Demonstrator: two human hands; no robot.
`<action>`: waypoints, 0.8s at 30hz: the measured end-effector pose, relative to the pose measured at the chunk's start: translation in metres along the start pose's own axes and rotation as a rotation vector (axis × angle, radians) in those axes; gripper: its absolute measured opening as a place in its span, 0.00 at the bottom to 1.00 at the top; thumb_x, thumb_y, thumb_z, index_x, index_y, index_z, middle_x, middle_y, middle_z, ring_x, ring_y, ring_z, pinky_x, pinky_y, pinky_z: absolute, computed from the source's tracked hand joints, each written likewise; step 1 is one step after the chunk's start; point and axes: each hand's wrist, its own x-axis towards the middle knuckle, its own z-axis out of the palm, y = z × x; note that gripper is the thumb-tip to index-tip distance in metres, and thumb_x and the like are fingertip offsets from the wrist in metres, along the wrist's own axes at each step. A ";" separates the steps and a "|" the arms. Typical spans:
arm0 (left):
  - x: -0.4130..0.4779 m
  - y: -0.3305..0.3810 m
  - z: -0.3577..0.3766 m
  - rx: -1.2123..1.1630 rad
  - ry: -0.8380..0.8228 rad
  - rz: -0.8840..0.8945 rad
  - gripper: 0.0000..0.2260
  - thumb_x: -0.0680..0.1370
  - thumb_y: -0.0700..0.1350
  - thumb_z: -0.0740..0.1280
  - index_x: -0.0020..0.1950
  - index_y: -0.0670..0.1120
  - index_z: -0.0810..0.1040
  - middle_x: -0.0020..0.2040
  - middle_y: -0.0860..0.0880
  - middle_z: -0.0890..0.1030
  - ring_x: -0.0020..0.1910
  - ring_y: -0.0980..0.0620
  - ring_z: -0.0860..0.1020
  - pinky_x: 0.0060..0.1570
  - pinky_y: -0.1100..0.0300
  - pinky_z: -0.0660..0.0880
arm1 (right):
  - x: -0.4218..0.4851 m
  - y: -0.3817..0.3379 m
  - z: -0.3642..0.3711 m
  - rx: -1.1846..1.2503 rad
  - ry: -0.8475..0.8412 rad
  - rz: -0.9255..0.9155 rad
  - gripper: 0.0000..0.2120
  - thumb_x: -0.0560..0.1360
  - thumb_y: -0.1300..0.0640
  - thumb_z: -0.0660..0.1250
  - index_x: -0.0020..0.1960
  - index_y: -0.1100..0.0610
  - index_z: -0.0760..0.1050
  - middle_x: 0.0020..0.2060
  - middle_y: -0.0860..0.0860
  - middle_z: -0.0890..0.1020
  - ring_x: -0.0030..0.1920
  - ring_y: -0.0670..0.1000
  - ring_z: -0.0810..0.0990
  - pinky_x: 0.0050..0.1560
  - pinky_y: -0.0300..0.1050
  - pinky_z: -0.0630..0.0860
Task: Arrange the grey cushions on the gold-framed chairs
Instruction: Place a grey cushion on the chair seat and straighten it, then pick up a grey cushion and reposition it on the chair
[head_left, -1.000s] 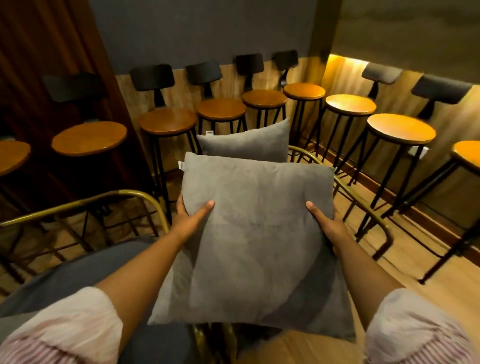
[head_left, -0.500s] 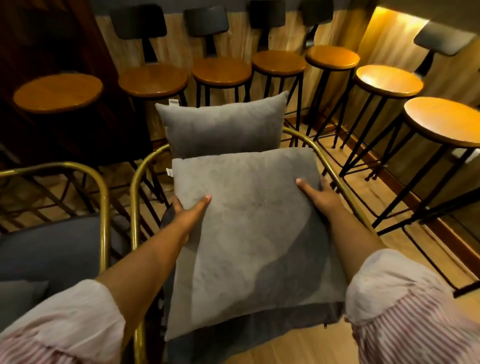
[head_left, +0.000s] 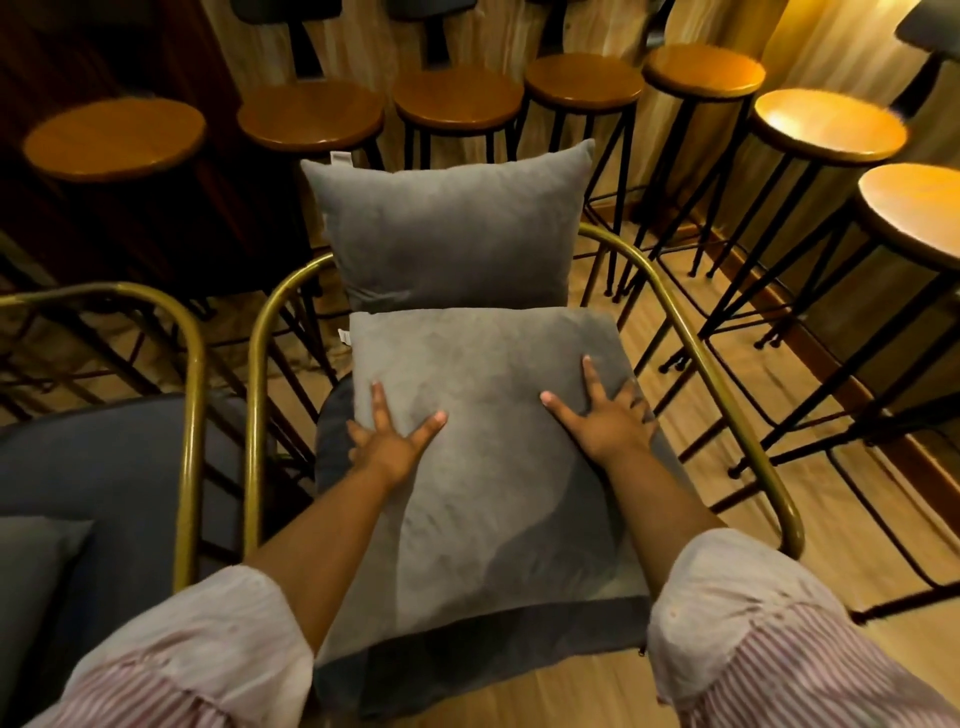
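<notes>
Head view: I see my left hand (head_left: 387, 448) and right hand (head_left: 605, 422) spread wide and flat on a grey cushion (head_left: 498, 483) lying on the gold-framed chair (head_left: 722, 374). Another cushion (head_left: 447, 228) stands at its back. I think this chair is almost done. The next chair (head_left: 189, 395) may need fixing. The little white tags (head_left: 340, 157) are too small to read.

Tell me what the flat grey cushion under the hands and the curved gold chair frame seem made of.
Flat grey cushion: apparently soft velvet or suede-like fabric, its matte nap showing lighter and darker patches. Curved gold chair frame: seemingly metal tubing with a brass-coloured finish, catching thin highlights.
</notes>
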 end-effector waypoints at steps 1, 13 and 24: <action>-0.004 -0.001 -0.001 0.016 0.016 0.023 0.42 0.72 0.67 0.61 0.75 0.62 0.36 0.78 0.40 0.41 0.75 0.32 0.52 0.72 0.40 0.54 | -0.004 -0.002 -0.001 -0.039 0.035 -0.014 0.42 0.68 0.23 0.49 0.76 0.38 0.40 0.78 0.59 0.44 0.76 0.66 0.47 0.73 0.66 0.45; -0.079 -0.087 -0.104 0.031 -0.117 0.312 0.35 0.77 0.53 0.65 0.78 0.46 0.52 0.78 0.43 0.57 0.76 0.45 0.58 0.74 0.55 0.59 | -0.110 -0.117 0.034 -0.172 0.147 -0.426 0.31 0.77 0.38 0.53 0.75 0.54 0.60 0.76 0.56 0.61 0.76 0.60 0.56 0.72 0.58 0.58; -0.119 -0.316 -0.357 -0.075 0.266 0.121 0.32 0.77 0.49 0.66 0.76 0.42 0.57 0.76 0.41 0.61 0.75 0.43 0.61 0.71 0.55 0.59 | -0.270 -0.356 0.178 -0.052 0.033 -0.797 0.28 0.78 0.40 0.56 0.70 0.57 0.66 0.70 0.57 0.69 0.71 0.59 0.65 0.66 0.57 0.68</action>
